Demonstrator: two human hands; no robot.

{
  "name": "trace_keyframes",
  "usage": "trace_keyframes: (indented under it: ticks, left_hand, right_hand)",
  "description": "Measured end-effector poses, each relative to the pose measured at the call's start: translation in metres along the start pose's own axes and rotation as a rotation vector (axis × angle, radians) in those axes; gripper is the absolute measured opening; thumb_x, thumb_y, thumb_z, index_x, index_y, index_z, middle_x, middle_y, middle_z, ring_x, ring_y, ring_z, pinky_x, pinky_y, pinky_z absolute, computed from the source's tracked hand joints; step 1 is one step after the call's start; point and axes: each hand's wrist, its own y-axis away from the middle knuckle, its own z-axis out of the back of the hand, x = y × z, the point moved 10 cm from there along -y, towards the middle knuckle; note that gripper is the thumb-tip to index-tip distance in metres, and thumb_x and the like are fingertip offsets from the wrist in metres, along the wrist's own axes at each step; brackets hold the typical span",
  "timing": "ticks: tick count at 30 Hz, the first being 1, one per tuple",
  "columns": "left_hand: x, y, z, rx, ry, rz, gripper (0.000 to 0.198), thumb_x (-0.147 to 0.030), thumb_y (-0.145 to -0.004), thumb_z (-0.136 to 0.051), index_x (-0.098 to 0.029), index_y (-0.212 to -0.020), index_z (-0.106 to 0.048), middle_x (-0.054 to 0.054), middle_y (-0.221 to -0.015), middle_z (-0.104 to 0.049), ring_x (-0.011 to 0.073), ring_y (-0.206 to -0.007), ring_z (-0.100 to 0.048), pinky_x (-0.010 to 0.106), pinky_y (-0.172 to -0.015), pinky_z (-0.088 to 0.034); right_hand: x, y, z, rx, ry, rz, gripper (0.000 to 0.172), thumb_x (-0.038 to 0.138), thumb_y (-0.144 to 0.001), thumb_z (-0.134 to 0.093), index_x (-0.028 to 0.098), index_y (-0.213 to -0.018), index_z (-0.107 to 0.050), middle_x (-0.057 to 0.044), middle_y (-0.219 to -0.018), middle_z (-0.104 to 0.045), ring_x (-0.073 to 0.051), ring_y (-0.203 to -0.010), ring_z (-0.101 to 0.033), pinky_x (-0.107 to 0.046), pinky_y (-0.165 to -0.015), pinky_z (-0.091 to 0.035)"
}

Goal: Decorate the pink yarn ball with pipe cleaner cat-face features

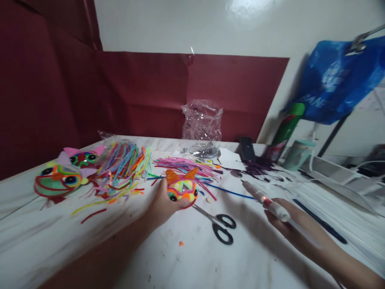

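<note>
My left hand is closed on a small animal-face craft with orange ears, black eyes and a red rim, its thumb pressed on the lower front. In my right hand is a white hot glue gun with a small orange light, its nozzle pointing up and left, apart from the craft. Black-handled scissors lie on the table just right of my left hand, their blade tips hidden behind the craft. Behind the craft lie loose pink pipe cleaners and a blue pipe cleaner.
Two finished-looking animal faces, one green and one pink-eared, lie at left beside bundled coloured pipe cleaners. A clear plastic bag stands at the back. Dark purple strands, a mint cup and a dark stick are at right.
</note>
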Motion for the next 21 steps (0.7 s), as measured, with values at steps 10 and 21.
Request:
trace_keyframes:
  ticks: [10, 21]
  left_hand:
    - [-0.005, -0.001, -0.001, 0.003, 0.011, -0.027, 0.068, -0.027, -0.057, -0.077, -0.023, -0.117, -0.044, 0.007, -0.115, -0.059, 0.0247, -0.105, -0.057, 0.037, -0.092, -0.046]
    - [-0.006, 0.000, 0.001, 0.010, 0.008, -0.021, 0.062, -0.026, -0.055, -0.077, -0.021, -0.109, -0.047, 0.007, -0.112, -0.060, 0.0253, -0.105, -0.057, 0.038, -0.092, -0.045]
  right_hand:
    - [-0.053, 0.026, -0.024, 0.278, 0.363, 0.028, 0.014, 0.017, -0.074, -0.053, 0.021, -0.080, -0.065, -0.012, -0.084, -0.069, -0.027, -0.081, -0.064, -0.035, -0.069, -0.049]
    - [0.085, -0.054, -0.052, 0.182, -0.455, 0.042, 0.016, 0.023, -0.075, -0.057, 0.026, -0.067, -0.071, 0.000, -0.073, -0.071, -0.020, -0.070, -0.064, -0.030, -0.069, -0.048]
